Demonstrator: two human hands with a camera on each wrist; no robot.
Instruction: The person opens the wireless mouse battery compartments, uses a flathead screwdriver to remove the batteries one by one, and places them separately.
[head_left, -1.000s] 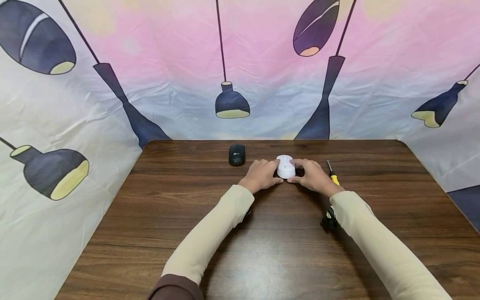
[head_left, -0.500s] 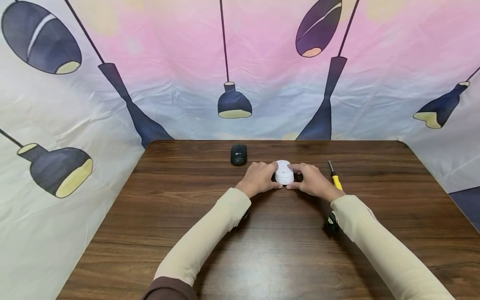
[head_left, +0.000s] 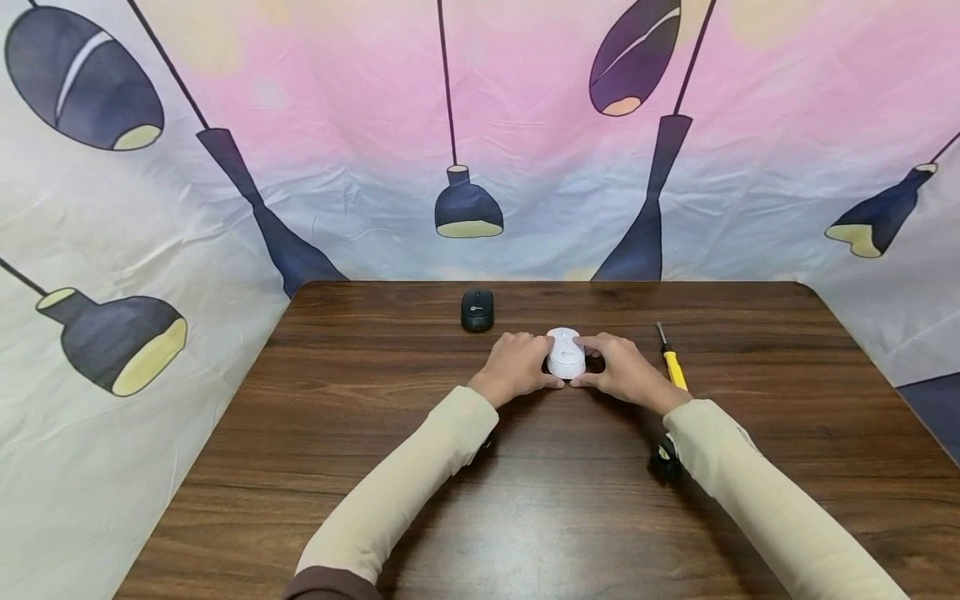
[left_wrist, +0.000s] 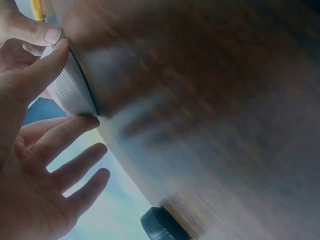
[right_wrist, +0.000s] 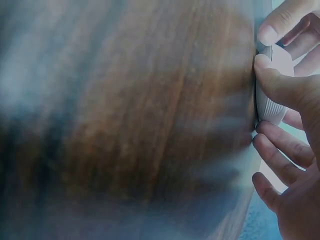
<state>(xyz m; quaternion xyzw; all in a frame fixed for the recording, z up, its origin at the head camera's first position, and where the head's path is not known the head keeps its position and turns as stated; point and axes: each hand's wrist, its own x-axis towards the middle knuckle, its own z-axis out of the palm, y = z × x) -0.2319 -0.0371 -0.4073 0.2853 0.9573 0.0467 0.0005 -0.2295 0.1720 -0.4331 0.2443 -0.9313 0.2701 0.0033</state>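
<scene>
A white computer mouse (head_left: 566, 356) lies on the brown wooden table between the two hands. My left hand (head_left: 514, 368) grips its left side, and my right hand (head_left: 621, 371) grips the right side. Both thumbs meet near the mouse's back end in the head view. The left wrist view catches the ribbed side of the mouse (left_wrist: 75, 95) between thumb and fingers, low against the tabletop. From the right wrist, the right thumb (right_wrist: 272, 80) presses the near end of the mouse (right_wrist: 270, 107), while the lower fingers spread loosely apart.
A black computer mouse (head_left: 477, 311) sits near the table's back edge, left of the white one. To the right of the right hand lies a screwdriver (head_left: 674, 368) with a yellow handle. Behind the table (head_left: 337, 400) hangs a cloth printed with lamps (head_left: 468, 208).
Both hands have drawn the white mouse toward the person and slightly left along the table. The black mouse and the screwdriver have stayed put.
</scene>
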